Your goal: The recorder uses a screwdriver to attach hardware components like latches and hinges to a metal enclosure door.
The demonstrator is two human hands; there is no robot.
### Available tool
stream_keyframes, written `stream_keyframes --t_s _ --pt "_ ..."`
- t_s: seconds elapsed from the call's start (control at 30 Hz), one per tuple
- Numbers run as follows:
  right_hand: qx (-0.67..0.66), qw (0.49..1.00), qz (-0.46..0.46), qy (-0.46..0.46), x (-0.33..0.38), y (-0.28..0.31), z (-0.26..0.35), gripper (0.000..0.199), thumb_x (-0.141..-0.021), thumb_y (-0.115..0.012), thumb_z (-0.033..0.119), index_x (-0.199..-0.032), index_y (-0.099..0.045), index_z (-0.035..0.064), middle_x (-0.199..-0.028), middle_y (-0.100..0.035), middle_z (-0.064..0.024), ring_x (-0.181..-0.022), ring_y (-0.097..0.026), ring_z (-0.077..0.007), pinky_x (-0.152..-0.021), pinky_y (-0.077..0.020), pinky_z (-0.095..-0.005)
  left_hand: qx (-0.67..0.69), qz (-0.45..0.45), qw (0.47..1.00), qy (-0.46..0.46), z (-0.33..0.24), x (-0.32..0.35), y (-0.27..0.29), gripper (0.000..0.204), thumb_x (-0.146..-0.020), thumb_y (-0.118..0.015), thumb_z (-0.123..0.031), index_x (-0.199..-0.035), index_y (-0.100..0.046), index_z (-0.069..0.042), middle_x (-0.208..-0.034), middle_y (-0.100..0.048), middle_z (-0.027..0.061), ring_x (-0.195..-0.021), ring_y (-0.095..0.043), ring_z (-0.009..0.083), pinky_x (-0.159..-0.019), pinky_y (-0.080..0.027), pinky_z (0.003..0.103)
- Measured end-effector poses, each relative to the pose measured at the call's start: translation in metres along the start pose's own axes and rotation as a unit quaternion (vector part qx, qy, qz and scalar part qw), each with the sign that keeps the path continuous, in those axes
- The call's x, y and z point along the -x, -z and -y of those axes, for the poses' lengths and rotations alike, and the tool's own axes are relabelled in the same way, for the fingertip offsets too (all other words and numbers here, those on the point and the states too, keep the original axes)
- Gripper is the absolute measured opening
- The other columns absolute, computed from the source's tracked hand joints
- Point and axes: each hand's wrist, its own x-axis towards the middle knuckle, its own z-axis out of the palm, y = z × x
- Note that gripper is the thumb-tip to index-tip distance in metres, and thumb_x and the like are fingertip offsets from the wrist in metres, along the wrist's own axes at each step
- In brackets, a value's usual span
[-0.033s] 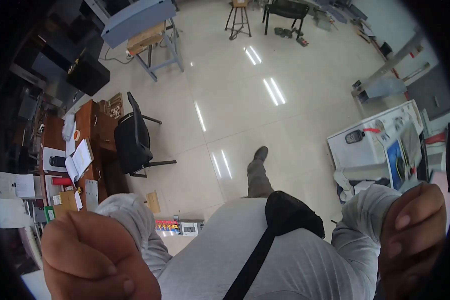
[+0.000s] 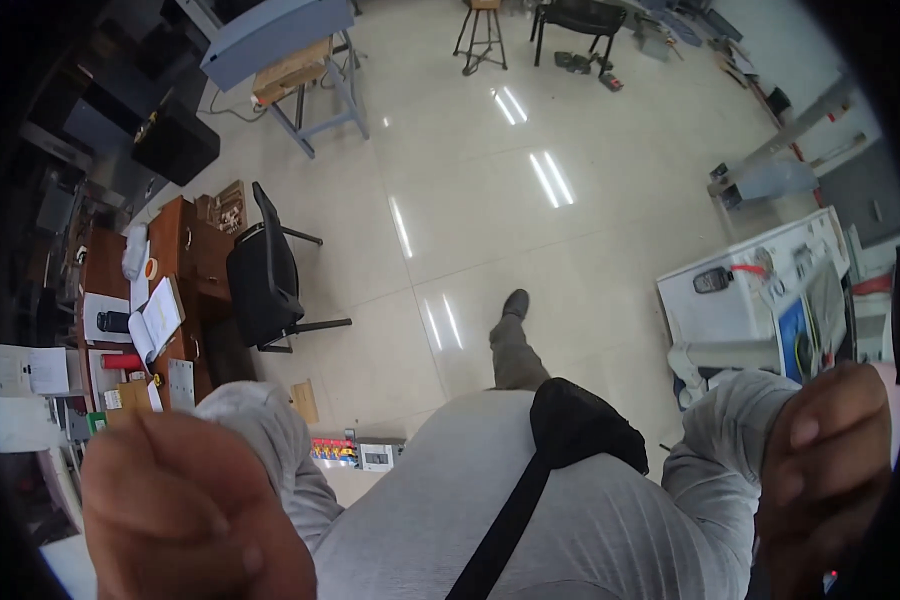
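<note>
My left hand (image 2: pixel 190 505) is raised close in at the lower left, its fingers curled into a fist and slightly smeared. At the lower right edge my right hand (image 2: pixel 828 450) is held up at a like height, fingers bent inward. Whether either fist has something inside is hidden. Below the right fingers a tiny red and bluish light (image 2: pixel 830 578) shows; what it belongs to I cannot make out. Grey sleeves cover both forearms. A black bag (image 2: pixel 585 425) on a strap crosses my grey shirt. One shoe (image 2: pixel 515 303) stands forward on the tiled floor.
To the left are a brown desk (image 2: pixel 185 250) with papers and a black chair (image 2: pixel 267 285). A white bench (image 2: pixel 695 310) carrying a handheld meter (image 2: pixel 712 280) stands right. Electrical parts (image 2: pixel 375 455) lie near my left sleeve. A grey workbench (image 2: pixel 275 45) and a stool (image 2: pixel 483 40) stand farther off.
The left hand has shifted a little and is more blurred. The small light under the right hand now shows. The view has moved slightly.
</note>
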Motion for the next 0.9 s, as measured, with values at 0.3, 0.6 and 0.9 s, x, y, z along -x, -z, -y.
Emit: stream_keyframes --t_s 0.3,0.6,0.9 --pt "-0.133 0.867 0.075 -0.475 0.08 -0.219 -0.44 0.028 -0.101 -0.049 0.018 -0.117 -0.065 0.002 -0.104 -0.07 -0.01 -0.085 -0.063 -0.0189 -0.08 -0.0512 -0.034 -0.205 -0.1 0.807 0.545 0.269 0.115 -0.054 0.023 -0.095 -0.064 -0.02 -0.094 -0.068 0.003 -0.071 -0.063 0.0079 -0.063 -0.059 0.0144 -0.058 -0.046 0.029" --pt "0.133 0.941 0.24 -0.197 0.102 -0.325 -0.683 0.026 -0.099 -0.047 0.018 -0.109 -0.066 0.0032 -0.098 -0.07 -0.0084 -0.084 -0.064 -0.0195 -0.08 -0.0517 -0.0348 -0.244 0.13 0.468 0.839 0.304 0.403 -0.155 0.039 -0.089 -0.056 -0.04 -0.091 -0.072 -0.004 -0.094 -0.07 0.0225 -0.089 -0.067 0.0415 -0.084 -0.053 0.05" --pt "0.121 0.915 0.21 -0.323 0.06 -0.388 -0.799 0.02 -0.093 -0.054 0.018 -0.096 -0.068 0.0038 -0.09 -0.07 -0.0097 -0.08 -0.066 -0.0213 -0.076 -0.0526 -0.0368 -0.338 0.177 0.577 0.722 0.8 0.263 0.014 0.042 -0.091 -0.052 -0.042 -0.102 -0.07 -0.005 -0.106 -0.069 0.0238 -0.099 -0.065 0.0417 -0.09 -0.052 0.05"
